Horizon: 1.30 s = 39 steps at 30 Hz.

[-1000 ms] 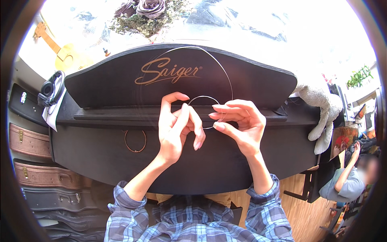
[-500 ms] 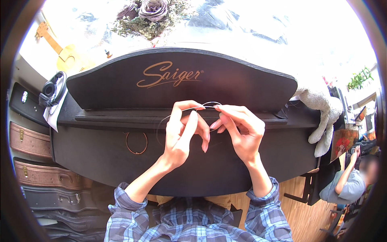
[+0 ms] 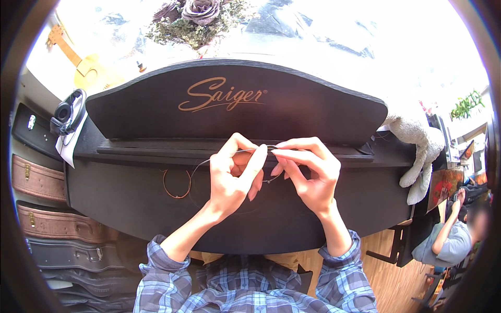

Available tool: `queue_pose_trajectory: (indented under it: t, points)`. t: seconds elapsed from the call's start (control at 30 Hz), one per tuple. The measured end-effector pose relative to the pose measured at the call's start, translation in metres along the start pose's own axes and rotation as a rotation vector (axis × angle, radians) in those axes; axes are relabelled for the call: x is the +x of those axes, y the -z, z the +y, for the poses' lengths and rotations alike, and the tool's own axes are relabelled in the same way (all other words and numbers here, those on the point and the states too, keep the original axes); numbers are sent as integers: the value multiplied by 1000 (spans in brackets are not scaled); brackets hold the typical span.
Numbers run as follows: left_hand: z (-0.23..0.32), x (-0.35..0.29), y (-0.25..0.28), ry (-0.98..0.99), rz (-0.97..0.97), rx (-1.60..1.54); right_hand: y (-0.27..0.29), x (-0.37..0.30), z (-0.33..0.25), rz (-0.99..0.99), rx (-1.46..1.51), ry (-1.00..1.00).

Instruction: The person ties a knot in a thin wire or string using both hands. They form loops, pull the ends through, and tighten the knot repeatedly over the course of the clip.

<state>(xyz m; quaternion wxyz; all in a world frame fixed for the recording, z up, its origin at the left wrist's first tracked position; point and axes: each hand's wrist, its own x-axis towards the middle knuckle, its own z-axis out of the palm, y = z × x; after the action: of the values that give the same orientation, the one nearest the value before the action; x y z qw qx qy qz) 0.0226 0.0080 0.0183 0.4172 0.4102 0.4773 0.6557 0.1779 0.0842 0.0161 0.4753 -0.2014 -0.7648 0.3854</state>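
Between my two hands runs a thin silvery string [image 3: 198,165], bent into loose loops; it looks like an instrument string. My left hand [image 3: 229,177] pinches it between thumb and forefinger. Close beside it, my right hand [image 3: 314,169] grips the string with its fingertips, the other fingers curled. One loop hangs out to the left of my left hand, and a bit of string with a small end piece shows below the gap between the hands. A copper-coloured string coil [image 3: 177,196] lies on the black tabletop [image 3: 130,208] to the left.
Behind my hands rises a black curved board [image 3: 302,112] with a ledge. Headphones [image 3: 65,111] rest at the left, above stacked instrument cases [image 3: 44,182]. A grey plush toy [image 3: 415,141] drapes over the right end. A person [image 3: 449,240] sits at the far right.
My fingertips have come closer together and a little lower. The top loop between them has shrunk, and the loop on the left has swung outward.
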Motion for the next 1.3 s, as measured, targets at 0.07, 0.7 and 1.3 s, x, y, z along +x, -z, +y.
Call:
queue_pose_trajectory:
  t: [0.07,0.7,1.3]
  points:
    - [0,0,0,-17,9,14,1,0,-1,1,131,-84]
    - [-4,2,5,70,-223,-189,3,-5,4,188,1,39]
    - [-4,1,1,-21,-191,-224,13,-2,6,108,-471,397]
